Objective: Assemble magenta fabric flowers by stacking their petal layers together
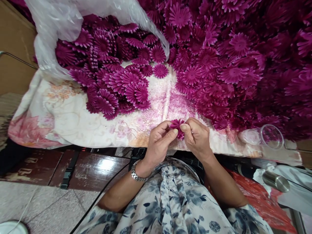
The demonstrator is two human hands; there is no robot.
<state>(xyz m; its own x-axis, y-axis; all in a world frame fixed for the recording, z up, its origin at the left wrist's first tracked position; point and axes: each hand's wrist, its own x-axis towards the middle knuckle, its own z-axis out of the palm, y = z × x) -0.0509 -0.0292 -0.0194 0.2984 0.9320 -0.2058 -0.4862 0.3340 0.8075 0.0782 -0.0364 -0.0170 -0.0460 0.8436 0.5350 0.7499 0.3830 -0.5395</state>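
Note:
Between both hands, just above the front edge of the cloth, is a magenta artificial flower (177, 125). My left hand (159, 139), with a metal watch at the wrist, pinches its left side between thumb and fingers. From the right, my right hand (198, 136) is closed with the thumb pressed on the petals. The fingers cover part of the flower. Beyond the hands to the left, a pile of loose magenta flower pieces (130, 83) spills from a clear plastic bag (58, 22). A larger heap of similar flowers (234, 74) fills the right.
A flower-patterned cloth (70, 120) covers the table and carries purple stains. A clear round container (271, 136) stands at the right front edge. Lower right are a metal cylinder (276, 182) and red plastic (263, 204). A cardboard box (14, 42) is at the far left.

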